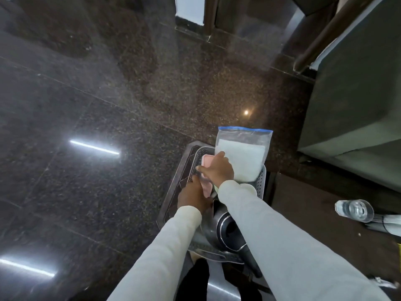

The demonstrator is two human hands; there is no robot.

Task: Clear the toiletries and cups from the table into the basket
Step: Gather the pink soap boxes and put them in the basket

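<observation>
A grey perforated basket (260,181) sits low in front of me on a dark tray (173,192). Upright at the basket's far end is a clear zip bag (245,153) with a blue seal and white contents. A pink case (205,161) lies along the basket's left side. My right hand (217,170) grips its upper part, fingers spread over it. My left hand (193,198) closes over the basket's left rim beside the case's lower end; its fingertips are hidden. A black round appliance (225,231) fills the near end. A clear glass cup (355,210) lies on the brown table (314,203) to the right.
Polished dark granite floor (108,105) spreads to the left and ahead, with light reflections. A grey box-like furniture piece (358,94) stands at the right above the table. Dark wooden posts (208,16) rise at the top. A small yellow object (398,246) shows at the right edge.
</observation>
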